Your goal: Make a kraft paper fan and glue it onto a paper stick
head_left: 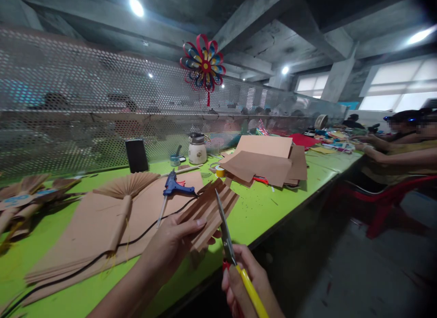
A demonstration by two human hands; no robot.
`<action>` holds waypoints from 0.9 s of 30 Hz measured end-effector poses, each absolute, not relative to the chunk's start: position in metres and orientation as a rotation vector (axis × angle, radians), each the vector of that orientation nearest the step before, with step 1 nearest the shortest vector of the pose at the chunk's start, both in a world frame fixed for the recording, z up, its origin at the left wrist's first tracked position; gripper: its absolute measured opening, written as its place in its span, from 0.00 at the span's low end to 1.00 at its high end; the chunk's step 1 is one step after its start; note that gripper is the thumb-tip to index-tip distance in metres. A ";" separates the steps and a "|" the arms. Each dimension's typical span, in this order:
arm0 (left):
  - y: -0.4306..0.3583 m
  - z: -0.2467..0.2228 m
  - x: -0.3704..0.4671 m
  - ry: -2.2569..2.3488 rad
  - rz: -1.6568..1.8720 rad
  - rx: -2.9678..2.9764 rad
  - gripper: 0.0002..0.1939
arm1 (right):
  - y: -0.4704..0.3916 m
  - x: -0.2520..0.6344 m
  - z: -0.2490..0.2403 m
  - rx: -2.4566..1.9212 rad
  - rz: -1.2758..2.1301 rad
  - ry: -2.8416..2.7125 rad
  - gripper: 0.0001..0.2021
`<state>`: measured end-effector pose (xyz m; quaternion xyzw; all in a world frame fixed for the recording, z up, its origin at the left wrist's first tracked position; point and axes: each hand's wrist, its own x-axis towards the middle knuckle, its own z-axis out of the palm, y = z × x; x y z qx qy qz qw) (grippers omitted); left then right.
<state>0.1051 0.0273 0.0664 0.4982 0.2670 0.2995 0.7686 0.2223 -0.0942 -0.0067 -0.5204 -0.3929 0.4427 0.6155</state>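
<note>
Left hand (170, 239): is pinching the pleated paper (209, 213) between thumb and fingers, lower centre.
Pleated paper: is extending up and right from that thumb, mid-frame.
Right hand (251, 276): is gripping the scissors (226, 238) by their handles, bottom centre-right.
Scissors: are pointing upward, overlapping the paper's right side; contact is unclear.

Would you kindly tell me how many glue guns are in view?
1: the blue glue gun sits over the brown paper on the green table, just beyond the left hand. Others may be hidden behind the stacked sheets.
</note>
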 end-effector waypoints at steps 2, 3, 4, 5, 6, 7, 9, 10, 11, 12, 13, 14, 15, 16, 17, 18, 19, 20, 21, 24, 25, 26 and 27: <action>0.026 0.067 0.106 0.606 0.643 1.067 0.13 | -0.094 0.222 -0.007 -1.211 1.016 -0.899 0.29; 0.025 0.068 0.106 0.614 0.646 1.057 0.13 | -0.094 0.222 -0.007 -1.215 1.016 -0.897 0.29; 0.025 0.068 0.106 0.616 0.651 1.048 0.13 | -0.094 0.222 -0.006 -1.219 1.015 -0.897 0.30; 0.025 0.068 0.107 0.613 0.654 1.041 0.12 | -0.094 0.222 -0.006 -1.223 1.014 -0.898 0.30; 0.025 0.067 0.106 0.607 0.657 1.036 0.12 | -0.094 0.222 -0.006 -1.227 1.014 -0.900 0.30; 0.026 0.067 0.106 0.600 0.658 1.033 0.12 | -0.094 0.222 -0.006 -1.232 1.015 -0.904 0.30; 0.026 0.065 0.106 0.586 0.652 1.033 0.11 | -0.094 0.222 -0.007 -1.229 1.028 -0.908 0.30; 0.026 0.064 0.106 0.578 0.643 1.036 0.10 | -0.093 0.223 -0.008 -1.220 1.032 -0.909 0.31; 0.026 0.063 0.106 0.570 0.631 1.043 0.10 | -0.093 0.223 -0.009 -1.210 1.033 -0.909 0.32; 0.026 0.063 0.106 0.560 0.618 1.051 0.09 | -0.092 0.223 -0.010 -1.201 1.030 -0.912 0.32; 0.025 0.062 0.107 0.549 0.605 1.061 0.09 | -0.092 0.224 -0.010 -1.194 1.022 -0.918 0.32; 0.024 0.063 0.107 0.537 0.592 1.070 0.08 | -0.091 0.225 -0.011 -1.190 1.011 -0.927 0.32; 0.023 0.063 0.107 0.524 0.579 1.075 0.08 | -0.091 0.226 -0.012 -1.187 0.998 -0.938 0.32; 0.022 0.064 0.108 0.512 0.567 1.077 0.08 | -0.091 0.226 -0.012 -1.185 0.987 -0.948 0.31; 0.021 0.065 0.108 0.506 0.556 1.073 0.08 | -0.092 0.227 -0.012 -1.181 0.979 -0.955 0.31; 0.020 0.066 0.108 0.506 0.545 1.065 0.08 | -0.092 0.228 -0.013 -1.175 0.973 -0.961 0.30; 0.019 0.066 0.109 0.507 0.535 1.054 0.08 | -0.093 0.228 -0.013 -1.170 0.974 -0.964 0.30; 0.018 0.067 0.109 0.509 0.526 1.043 0.08 | -0.093 0.229 -0.013 -1.168 0.981 -0.964 0.30; 0.017 0.067 0.109 0.508 0.519 1.034 0.08 | -0.094 0.229 -0.013 -1.169 0.995 -0.959 0.30; 0.018 0.066 0.109 0.500 0.504 1.018 0.08 | -0.095 0.230 -0.012 -1.177 1.038 -0.937 0.30; 0.018 0.065 0.109 0.499 0.503 1.018 0.08 | -0.095 0.230 -0.011 -1.178 1.044 -0.935 0.30; 0.019 0.064 0.109 0.503 0.501 1.019 0.08 | -0.095 0.230 -0.010 -1.178 1.044 -0.939 0.29; 0.020 0.063 0.109 0.510 0.497 1.021 0.08 | -0.096 0.230 -0.009 -1.178 1.039 -0.947 0.29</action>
